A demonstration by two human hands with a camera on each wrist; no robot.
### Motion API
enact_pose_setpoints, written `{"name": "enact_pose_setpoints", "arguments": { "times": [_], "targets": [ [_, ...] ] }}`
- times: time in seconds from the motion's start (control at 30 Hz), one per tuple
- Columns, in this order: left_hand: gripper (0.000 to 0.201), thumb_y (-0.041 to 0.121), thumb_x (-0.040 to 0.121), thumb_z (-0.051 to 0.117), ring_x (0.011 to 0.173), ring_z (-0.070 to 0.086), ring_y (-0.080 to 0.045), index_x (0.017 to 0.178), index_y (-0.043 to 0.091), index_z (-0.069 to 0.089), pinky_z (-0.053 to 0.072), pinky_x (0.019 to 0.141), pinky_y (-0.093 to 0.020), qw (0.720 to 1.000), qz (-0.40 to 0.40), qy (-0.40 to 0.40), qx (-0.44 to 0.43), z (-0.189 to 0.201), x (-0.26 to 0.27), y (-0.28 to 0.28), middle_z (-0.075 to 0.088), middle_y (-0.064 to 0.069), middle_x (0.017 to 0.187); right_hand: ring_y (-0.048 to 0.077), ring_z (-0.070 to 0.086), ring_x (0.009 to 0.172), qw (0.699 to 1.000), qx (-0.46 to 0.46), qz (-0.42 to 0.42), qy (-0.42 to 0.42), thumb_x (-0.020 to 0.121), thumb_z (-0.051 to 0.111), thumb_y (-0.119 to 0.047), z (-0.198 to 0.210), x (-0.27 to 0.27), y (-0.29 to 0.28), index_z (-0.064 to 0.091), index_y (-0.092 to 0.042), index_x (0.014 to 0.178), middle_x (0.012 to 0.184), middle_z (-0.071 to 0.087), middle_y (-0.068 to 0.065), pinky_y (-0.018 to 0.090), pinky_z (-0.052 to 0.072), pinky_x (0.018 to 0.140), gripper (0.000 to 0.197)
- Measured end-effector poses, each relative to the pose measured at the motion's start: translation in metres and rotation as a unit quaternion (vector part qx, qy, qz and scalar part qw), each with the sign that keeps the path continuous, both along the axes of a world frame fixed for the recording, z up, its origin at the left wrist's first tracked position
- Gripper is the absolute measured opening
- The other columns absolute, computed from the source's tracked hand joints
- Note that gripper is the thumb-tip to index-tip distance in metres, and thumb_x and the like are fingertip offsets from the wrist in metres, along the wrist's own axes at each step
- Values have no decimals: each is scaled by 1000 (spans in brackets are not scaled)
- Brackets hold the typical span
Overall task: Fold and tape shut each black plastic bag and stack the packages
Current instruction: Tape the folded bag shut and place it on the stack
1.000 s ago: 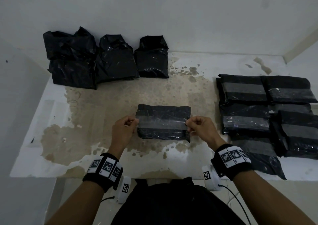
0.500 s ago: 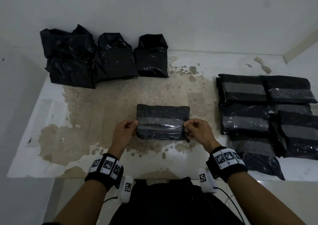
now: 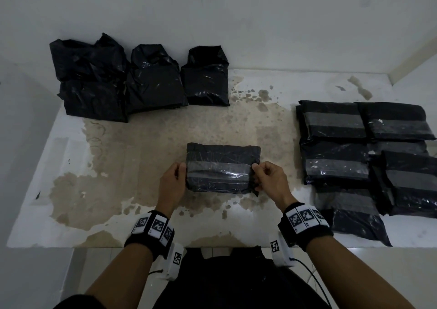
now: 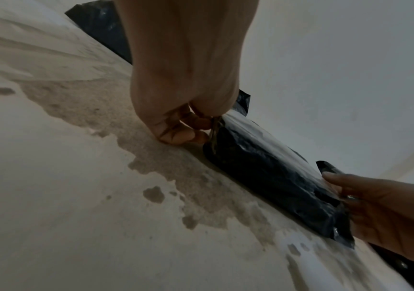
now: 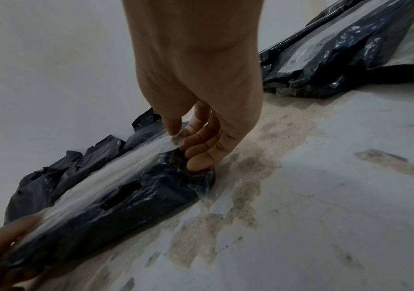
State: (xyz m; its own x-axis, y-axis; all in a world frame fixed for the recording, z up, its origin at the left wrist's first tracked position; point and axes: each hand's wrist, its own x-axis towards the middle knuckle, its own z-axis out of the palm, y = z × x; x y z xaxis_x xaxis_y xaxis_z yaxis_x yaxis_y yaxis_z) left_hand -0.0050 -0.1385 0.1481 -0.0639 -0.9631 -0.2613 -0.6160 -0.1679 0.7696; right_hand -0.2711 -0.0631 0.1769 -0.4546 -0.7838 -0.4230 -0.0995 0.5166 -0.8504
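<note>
The folded package (image 3: 223,168) lies flat on the desk (image 3: 71,157) directly between the two hands, with its long axis running left to right from one grip to the other. A strip of clear tape (image 3: 217,171) runs along that same axis across the top of the package, and each hand has one end of it.

The left hand (image 3: 172,183) sits at the package's left short edge. Its grip is narrow: the left wrist view shows the thumb and curled fingers (image 4: 181,135) pinching the tape end just where it leaves the plastic. The right hand (image 3: 270,182) sits at the right short edge, with its thumb on top of the tape end and its fingers (image 5: 206,155) tucked against the package's end face, so this grip is also closed on the tape.

Both hands are equally close to the package, each touching its own end. The coming move likely turns on wrapping each tape end down over the short edge nearest its grip, so each hand needs to travel only downward and inward.

Beyond the right grip, well apart, lies the stack of taped packages (image 3: 364,148). Ahead of the left grip, against the wall, sit the unfolded bags (image 3: 142,79).
</note>
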Motion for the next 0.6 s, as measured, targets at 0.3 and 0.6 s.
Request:
{"name": "enact_pose_setpoints", "arguments": {
  "times": [0.3,0.6],
  "targets": [
    [40,30,107,40,70,57,-23,76,12,57,37,57,-28,998,32,-36,28,-7,-6,-13,61,-6,76,15,57,60,997,-15,4,75,101,62,-25,-16,1,3,58,-7,79,70,66,7,27,50,55,28],
    [10,21,99,51,86,55,-24,103,13,56,45,73,-37,981,46,-71,-173,14,2,3,58,-6,98,17,54,92,934,-110,88,329,100,55,-29,6,11,6,60,-22,104,98,61,-3,34,46,75,10]
  ]
}}
